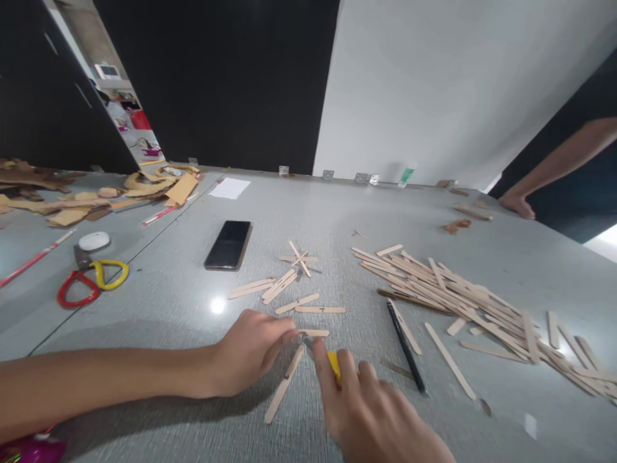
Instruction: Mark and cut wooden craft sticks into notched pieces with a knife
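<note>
While my left hand (253,347), nearly closed, pinches the left end of a wooden stick (317,333), I see that stick lying crosswise on the worktop (193,427), just beyond my right hand (369,402), which curls round a yellow cutter (333,366), blade (308,343) angled toward it.

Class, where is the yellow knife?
The knife is at the head view's lower centre, in the right hand, blade at the stick the left hand holds.

Passage between scissors (99,277) and phone (229,245)
</note>
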{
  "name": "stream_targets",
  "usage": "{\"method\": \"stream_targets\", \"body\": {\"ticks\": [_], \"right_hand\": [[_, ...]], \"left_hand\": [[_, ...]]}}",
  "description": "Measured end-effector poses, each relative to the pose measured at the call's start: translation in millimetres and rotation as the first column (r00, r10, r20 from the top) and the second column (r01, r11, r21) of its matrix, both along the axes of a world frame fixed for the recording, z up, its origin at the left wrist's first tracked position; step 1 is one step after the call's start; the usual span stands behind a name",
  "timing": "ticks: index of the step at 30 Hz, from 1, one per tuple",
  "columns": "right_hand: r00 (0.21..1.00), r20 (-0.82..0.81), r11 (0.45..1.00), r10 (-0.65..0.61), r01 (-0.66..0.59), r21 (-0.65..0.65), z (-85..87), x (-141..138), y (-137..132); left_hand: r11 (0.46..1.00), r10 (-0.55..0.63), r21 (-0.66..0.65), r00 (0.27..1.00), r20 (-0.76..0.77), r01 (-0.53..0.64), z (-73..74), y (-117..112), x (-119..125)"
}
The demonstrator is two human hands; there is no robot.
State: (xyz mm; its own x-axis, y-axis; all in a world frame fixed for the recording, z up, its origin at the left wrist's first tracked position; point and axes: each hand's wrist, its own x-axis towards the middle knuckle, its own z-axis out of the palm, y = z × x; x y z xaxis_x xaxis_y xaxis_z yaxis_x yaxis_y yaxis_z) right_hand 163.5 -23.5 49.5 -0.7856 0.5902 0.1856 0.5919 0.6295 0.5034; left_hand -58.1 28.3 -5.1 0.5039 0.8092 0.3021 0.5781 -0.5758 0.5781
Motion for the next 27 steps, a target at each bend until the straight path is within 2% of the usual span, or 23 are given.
{"method": "stream_targets", "body": {"ticks": [3,5,8,10,12,15,17,19,22,24,25,26,27], "right_hand": [[0.991,-0.061,0.991,0.116,-0.119,-0.053,-9.5,23.3,25.1],[0.975,-0.1,0.967,0.2,-0.212,-0.141,-14.9,38.1,41.8],[0.96,-0.115,0.949,0.255,-0.271,-0.158,-18.4,46.4,50.7],[0.972,-0.107,0.968,0.211,-0.223,-0.115,-17.3,39.2,40.9],[0.992,-0.073,0.994,0.103,-0.106,-0.034,-14.0,24.7,22.7],[1.0,0.002,0.997,-0.025,0.025,0.067,-9.3,3.5,-1.1],[0.999,-0.006,0.995,-0.053,0.053,0.08,-10.8,-1.4,-5.1],[0.996,-0.084,0.998,-0.015,0.02,0.054,-17.0,3.5,0.9],[0.94,-0.329,0.994,0.093,-0.107,-0.026,-29.5,20.6,18.8],[0.855,-0.504,0.985,0.119,-0.166,-0.049,-35.6,29.8,29.3],[0.814,-0.566,0.98,0.127,-0.19,-0.055,-37.5,32.3,32.8],[0.779,-0.612,0.976,0.134,-0.211,-0.056,-38.9,33.6,35.1],[0.753,-0.642,0.971,0.143,-0.232,-0.056,-39.9,33.7,36.2]], "left_hand": [[1.0,0.002,0.002,1.0,-0.001,-0.002,-0.6,-0.1,0.0],[1.0,0.006,0.005,1.0,-0.003,-0.006,-1.8,-0.5,-0.3],[1.0,0.016,0.026,1.0,-0.01,-0.016,-4.0,-0.6,-0.7],[0.999,0.006,0.049,1.0,-0.021,-0.005,-4.9,-0.5,-0.8],[0.997,-0.007,0.08,0.999,-0.034,0.01,-5.5,-0.2,-0.6],[0.989,-0.002,0.146,0.999,-0.054,0.01,-6.5,0.1,0.3],[0.978,0.013,0.21,0.998,-0.06,0.0,-6.1,-0.4,1.2],[0.957,0.028,0.291,0.998,-0.061,-0.009,-2.8,-2.0,2.1],[0.89,0.055,0.454,0.997,-0.049,-0.027,11.4,-7.1,2.2],[0.807,0.075,0.589,0.996,-0.042,-0.036,26.0,-12.2,0.8],[0.744,0.082,0.668,0.995,-0.049,-0.028,33.8,-15.0,-0.3],[0.627,0.116,0.779,0.988,-0.105,0.009,41.2,-17.9,-1.5],[0.551,0.15,0.834,0.978,-0.148,0.042,47.6,-20.8,-2.6]]}}
